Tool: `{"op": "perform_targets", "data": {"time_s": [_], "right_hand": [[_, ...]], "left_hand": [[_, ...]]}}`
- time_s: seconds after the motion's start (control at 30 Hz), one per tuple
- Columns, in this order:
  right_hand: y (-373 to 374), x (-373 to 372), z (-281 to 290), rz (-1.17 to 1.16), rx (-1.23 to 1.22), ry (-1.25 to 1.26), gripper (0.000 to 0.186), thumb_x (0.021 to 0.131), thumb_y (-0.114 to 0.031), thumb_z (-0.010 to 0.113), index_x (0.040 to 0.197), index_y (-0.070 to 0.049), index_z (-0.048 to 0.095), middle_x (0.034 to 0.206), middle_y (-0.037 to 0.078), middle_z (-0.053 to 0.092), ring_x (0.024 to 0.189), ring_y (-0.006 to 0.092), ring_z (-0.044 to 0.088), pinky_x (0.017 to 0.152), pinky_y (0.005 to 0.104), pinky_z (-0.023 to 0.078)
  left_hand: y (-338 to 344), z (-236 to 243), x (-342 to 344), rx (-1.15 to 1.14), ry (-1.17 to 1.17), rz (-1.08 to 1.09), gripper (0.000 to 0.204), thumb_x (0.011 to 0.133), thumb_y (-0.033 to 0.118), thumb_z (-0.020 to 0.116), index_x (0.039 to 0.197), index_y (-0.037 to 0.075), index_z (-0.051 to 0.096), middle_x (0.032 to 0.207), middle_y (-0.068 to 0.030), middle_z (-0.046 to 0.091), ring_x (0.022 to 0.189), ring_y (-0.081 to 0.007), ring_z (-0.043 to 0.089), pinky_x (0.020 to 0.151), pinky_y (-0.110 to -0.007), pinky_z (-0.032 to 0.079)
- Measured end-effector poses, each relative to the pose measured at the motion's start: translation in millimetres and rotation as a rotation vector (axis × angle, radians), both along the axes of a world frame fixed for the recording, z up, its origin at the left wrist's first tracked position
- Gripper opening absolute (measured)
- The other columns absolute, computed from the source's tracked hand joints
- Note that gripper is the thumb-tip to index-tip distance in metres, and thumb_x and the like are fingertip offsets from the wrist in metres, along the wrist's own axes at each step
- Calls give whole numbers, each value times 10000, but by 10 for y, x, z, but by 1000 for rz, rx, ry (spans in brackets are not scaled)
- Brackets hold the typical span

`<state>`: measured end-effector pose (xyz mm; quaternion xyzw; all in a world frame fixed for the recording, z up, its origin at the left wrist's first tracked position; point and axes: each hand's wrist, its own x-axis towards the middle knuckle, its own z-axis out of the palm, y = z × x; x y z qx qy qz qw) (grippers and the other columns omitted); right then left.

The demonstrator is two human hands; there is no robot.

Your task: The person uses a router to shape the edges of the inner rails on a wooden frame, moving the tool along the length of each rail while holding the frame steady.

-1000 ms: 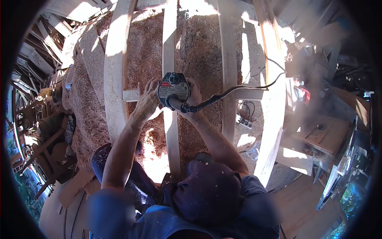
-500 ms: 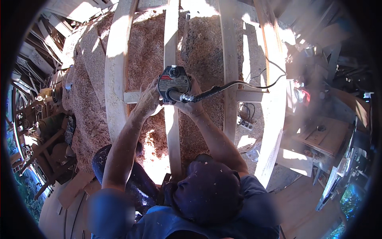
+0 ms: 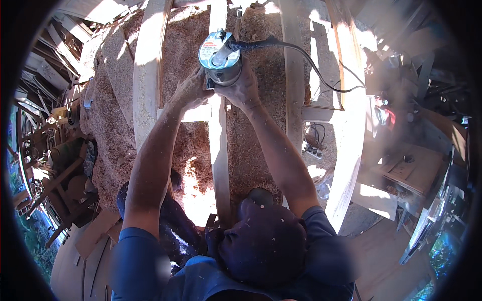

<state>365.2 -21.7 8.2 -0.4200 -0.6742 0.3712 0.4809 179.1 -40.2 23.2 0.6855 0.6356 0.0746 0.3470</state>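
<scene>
A corded router (image 3: 221, 56) with a round labelled top stands over the middle bar (image 3: 219, 145) of a wooden frame. My left hand (image 3: 191, 91) grips its left side, fingers curled round the body. On its other side my right hand (image 3: 244, 89) is closed round it, its far fingers hidden behind the motor. A black cord (image 3: 296, 47) leaves the router's top and runs off to the right. The bit and base are hidden beneath the body.
Outer frame rails lie on the left (image 3: 146, 95) and right (image 3: 346, 160), with a short crosspiece (image 3: 321, 114) between bars. Wood shavings (image 3: 253, 145) cover the ground. A power strip (image 3: 312, 150) sits right of the frame; boards (image 3: 401, 168) and timber scraps (image 3: 57, 55) surround it.
Both hands have moved the router away from me along the middle bar, up into sunlight. My arms are stretched farther out, and the cord has shifted with the tool.
</scene>
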Motion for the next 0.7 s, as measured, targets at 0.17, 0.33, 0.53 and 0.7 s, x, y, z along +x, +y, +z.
{"op": "perform_targets", "data": {"time_s": [0.17,0.33,0.53,0.7], "right_hand": [[73,98,-35,55,-13,-44,920,611,-164,940,1377,-94,435,1250,122,624,1150,289,630,1028,407,487],[-401,123,-138,54,2,-24,914,552,-239,977,1306,-99,479,1186,90,638,1104,281,629,1014,405,467],[-877,165,-198,67,-264,280,865,514,-221,986,1228,-97,513,1143,86,619,1066,306,613,931,428,483],[-1113,276,-43,-4,73,16,790,571,-193,927,1233,-60,519,1158,112,622,1048,343,617,954,460,461]], "left_hand": [[17,-91,25,74,142,-29,722,843,349,727,1461,137,420,1472,-167,484,1369,-392,456,1108,-589,347],[-497,-276,-40,85,230,-128,844,848,419,768,1555,249,340,1631,-138,255,1521,-384,200,1150,-759,112],[-957,-314,-36,101,208,-162,879,758,335,827,1533,253,421,1662,-120,178,1562,-366,57,1151,-776,30],[-1253,-445,-31,289,307,-159,831,822,424,734,1558,245,393,1686,-119,92,1572,-362,-3,1151,-765,-27]]}}
